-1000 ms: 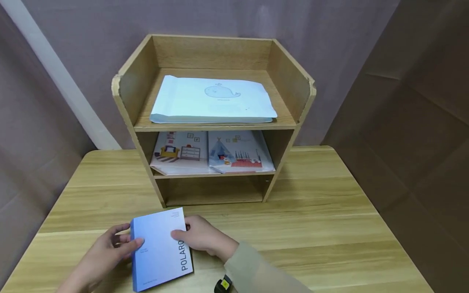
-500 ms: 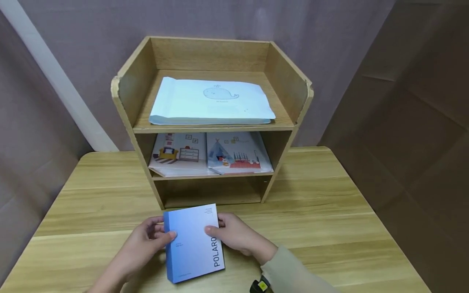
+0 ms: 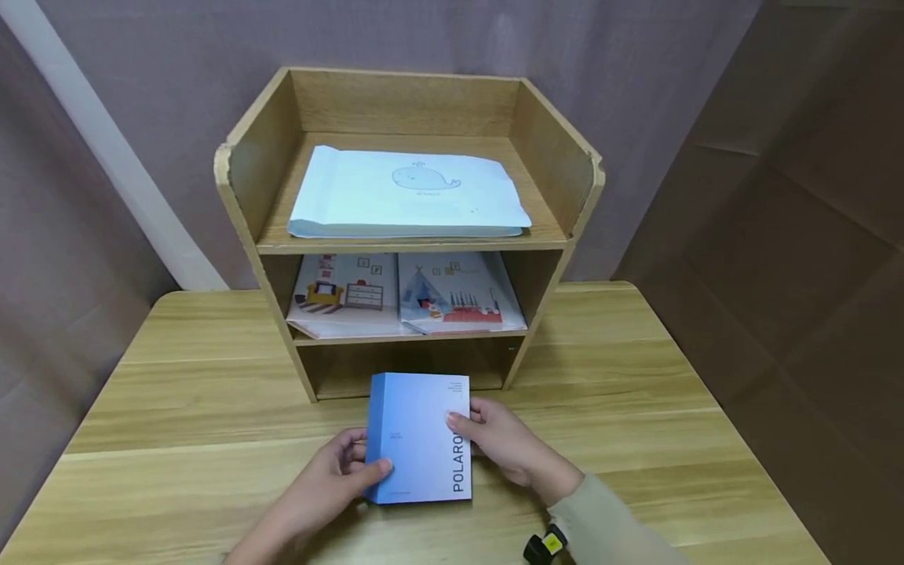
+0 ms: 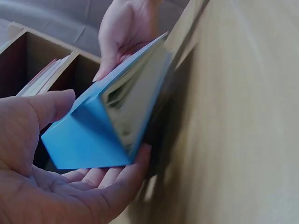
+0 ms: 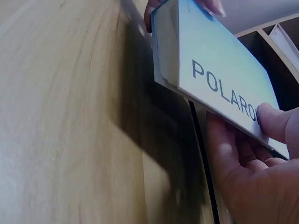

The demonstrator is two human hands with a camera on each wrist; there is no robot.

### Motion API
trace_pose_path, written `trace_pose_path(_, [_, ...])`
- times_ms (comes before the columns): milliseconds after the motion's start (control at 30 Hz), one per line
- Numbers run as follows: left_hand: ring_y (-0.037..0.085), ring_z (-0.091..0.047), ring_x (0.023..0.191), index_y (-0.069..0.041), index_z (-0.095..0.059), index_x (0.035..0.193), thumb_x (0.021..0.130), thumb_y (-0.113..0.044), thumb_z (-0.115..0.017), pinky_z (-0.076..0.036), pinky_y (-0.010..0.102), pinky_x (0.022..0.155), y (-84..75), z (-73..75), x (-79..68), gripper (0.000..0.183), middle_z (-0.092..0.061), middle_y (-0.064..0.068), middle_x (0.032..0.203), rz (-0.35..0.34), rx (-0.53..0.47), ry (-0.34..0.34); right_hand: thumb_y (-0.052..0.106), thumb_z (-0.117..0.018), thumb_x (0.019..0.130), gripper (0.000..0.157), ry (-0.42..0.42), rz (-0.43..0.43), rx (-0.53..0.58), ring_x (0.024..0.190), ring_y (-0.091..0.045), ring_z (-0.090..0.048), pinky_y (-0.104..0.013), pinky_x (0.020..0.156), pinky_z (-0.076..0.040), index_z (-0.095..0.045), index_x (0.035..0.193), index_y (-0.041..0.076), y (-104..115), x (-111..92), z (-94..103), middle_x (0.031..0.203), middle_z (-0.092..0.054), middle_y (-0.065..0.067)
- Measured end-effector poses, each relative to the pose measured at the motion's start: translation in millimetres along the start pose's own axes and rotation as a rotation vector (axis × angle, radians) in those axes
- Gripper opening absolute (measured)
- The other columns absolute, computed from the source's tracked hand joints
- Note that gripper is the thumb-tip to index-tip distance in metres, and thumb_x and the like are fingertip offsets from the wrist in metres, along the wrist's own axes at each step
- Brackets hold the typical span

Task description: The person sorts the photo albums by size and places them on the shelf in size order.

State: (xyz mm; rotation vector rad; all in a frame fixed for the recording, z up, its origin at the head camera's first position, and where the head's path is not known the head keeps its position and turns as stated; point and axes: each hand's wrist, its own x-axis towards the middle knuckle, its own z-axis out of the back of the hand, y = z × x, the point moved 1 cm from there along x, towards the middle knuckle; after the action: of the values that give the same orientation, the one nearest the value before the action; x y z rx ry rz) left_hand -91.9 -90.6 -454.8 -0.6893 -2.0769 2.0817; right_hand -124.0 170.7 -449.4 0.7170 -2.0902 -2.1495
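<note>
Both hands hold a small blue-to-white photo album (image 3: 422, 447) in front of the shelf unit; its cover reads "POLARO", with the rest under a thumb. At the blue spine, my left hand (image 3: 335, 479) grips with thumb on the cover and fingers underneath. My right hand (image 3: 512, 443) pinches the opposite edge, thumb on top. Page edges show between the covers in the left wrist view, where the album (image 4: 93, 135) is tilted. Seen from the right wrist, the album (image 5: 219, 70) is raised over the table, casting a shadow.
A three-level wooden shelf unit (image 3: 413, 246) stands on the wooden table (image 3: 636, 439). A white whale-print book (image 3: 410, 196) lies on its top level. Two illustrated books (image 3: 353, 302) lie side by side on the middle level. Curtains hang behind.
Both hands have carried the album from the left to the middle, closer to the shelf's bottom opening. It has turned so its sides stand straighter in the head view.
</note>
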Motion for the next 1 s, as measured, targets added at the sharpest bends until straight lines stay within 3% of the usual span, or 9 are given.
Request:
trace_pose_path(167, [0.027,-0.063,0.097,0.010,-0.033,0.137,0.087,-0.021,-0.074,-0.057,0.038,0.079,5.5,-9.1,2.3,0.072,-0.059,0.017,0.113,0.001,-0.040,0.016,0.023,-0.056,0.099,0.044,-0.038,0.003,0.032,0.096,-0.027,-0.067,-0.039,0.082,-0.056,-0.049,0.133,-0.004,2.0,1.1,6.1,0.110,-0.067,-0.016])
trace_pose_path(500, [0.029,-0.064,0.099,0.011,-0.032,0.135,0.088,-0.016,-0.073,-0.055,0.041,0.084,7.4,-16.9,3.6,0.069,-0.059,0.020,0.114,-0.010,-0.106,-0.031,0.020,-0.056,0.100,0.042,-0.059,0.010,0.057,0.096,-0.027,-0.067,-0.040,0.081,-0.056,-0.049,0.133,-0.004,3.8,3.1,6.8,0.111,-0.067,-0.017])
trace_pose_path(1000, [0.031,-0.065,0.096,0.010,-0.034,0.133,0.087,-0.010,-0.072,-0.055,0.044,0.082,4.0,-18.4,7.2,0.063,-0.053,0.027,0.121,-0.004,-0.235,-0.190,0.020,-0.052,0.102,0.042,0.015,0.001,0.037,0.098,-0.028,-0.067,-0.039,0.080,-0.056,-0.044,0.136,-0.003,6.0,4.4,-4.0,0.112,-0.067,-0.016])
